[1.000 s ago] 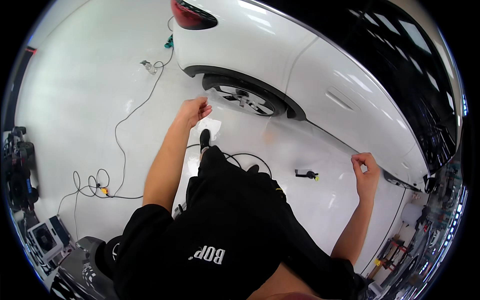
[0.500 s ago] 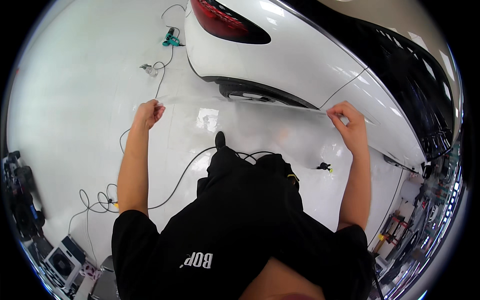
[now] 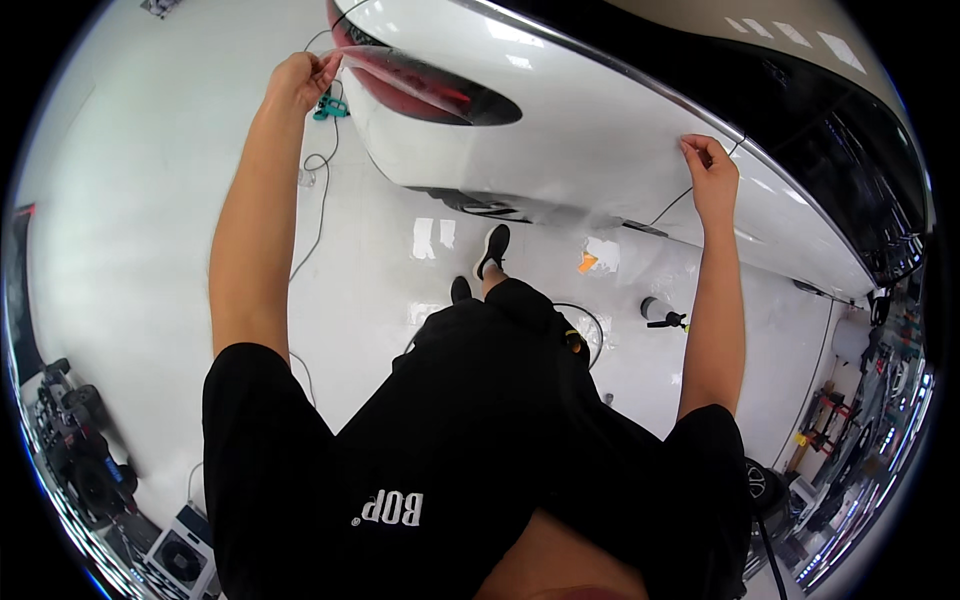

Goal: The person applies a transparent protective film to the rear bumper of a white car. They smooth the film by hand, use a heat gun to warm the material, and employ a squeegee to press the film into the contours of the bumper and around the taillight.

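A sheet of clear film (image 3: 400, 72) stretches between my hands against the rear side of a white car (image 3: 560, 120). My left hand (image 3: 307, 78) pinches the film's left edge beside the red tail light (image 3: 405, 98). My right hand (image 3: 707, 165) pinches the film at the right, over the pale bodywork near a thin dark line. The film is hard to make out where it lies over the white paint. The wheel beneath is mostly hidden.
Cables (image 3: 320, 235) and a teal tool (image 3: 330, 106) lie on the glossy floor, with a black-and-yellow tool (image 3: 665, 323) below the car. Black wheeled gear (image 3: 85, 440) and a boxy fan unit (image 3: 180, 555) stand at the left. Cluttered shelving (image 3: 825, 420) is at the right.
Both hands have risen with the film, from about wheel height up to the tail light and upper bodywork. My feet have shifted toward the car, which now looks closer.
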Demonstrator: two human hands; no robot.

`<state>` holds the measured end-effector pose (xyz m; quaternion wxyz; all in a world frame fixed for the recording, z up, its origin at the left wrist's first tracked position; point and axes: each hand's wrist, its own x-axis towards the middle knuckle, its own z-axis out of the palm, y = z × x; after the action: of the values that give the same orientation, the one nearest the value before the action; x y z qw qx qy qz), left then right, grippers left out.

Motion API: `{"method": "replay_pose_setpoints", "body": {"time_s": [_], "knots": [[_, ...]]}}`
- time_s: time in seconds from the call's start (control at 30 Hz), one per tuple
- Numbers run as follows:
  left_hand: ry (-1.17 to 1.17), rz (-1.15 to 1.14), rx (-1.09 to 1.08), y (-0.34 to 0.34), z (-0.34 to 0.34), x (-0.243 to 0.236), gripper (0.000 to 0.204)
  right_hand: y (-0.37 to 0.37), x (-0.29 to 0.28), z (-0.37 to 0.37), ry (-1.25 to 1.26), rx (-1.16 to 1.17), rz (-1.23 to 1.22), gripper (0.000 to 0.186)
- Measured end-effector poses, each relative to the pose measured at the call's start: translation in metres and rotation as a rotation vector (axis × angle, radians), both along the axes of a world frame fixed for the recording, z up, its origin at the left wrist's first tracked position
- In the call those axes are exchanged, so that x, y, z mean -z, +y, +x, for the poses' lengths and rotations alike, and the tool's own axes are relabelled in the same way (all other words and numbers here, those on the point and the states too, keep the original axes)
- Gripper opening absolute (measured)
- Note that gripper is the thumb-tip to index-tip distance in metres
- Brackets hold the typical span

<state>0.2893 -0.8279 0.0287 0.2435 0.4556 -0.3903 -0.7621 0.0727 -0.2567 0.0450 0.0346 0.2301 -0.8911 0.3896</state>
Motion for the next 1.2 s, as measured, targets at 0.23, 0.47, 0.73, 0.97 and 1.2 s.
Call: {"method": "replay_pose_setpoints", "body": {"time_s": [0.23, 0.47, 0.73, 0.97, 1.2], "knots": [[0.023, -0.367, 0.242, 0.002, -0.038, -0.008, 0.026, 0.004, -0.013, -0.007, 0.069, 0.201, 0.050, 0.014], [-0.064, -0.068, 0.221, 0.010, -0.052, -0.035, 0.027, 0.010, 0.001, -0.019, 0.080, 0.358, -0.068, 0.014], [0.042, -0.713, 0.102, 0.024, -0.027, -0.015, 0.044, -0.021, 0.010, 0.008, 0.513, 0.650, 0.303, 0.035], [-0.082, -1.568, 0.649, 0.076, 0.011, 0.014, 0.059, -0.144, 0.034, 0.137, 0.325, 0.177, 0.400, 0.055], [0.128, -1.428, 0.240, -0.009, -0.011, 0.047, 0.059, -0.193, 0.042, 0.152, 0.178, 0.215, 0.470, 0.067]]}}
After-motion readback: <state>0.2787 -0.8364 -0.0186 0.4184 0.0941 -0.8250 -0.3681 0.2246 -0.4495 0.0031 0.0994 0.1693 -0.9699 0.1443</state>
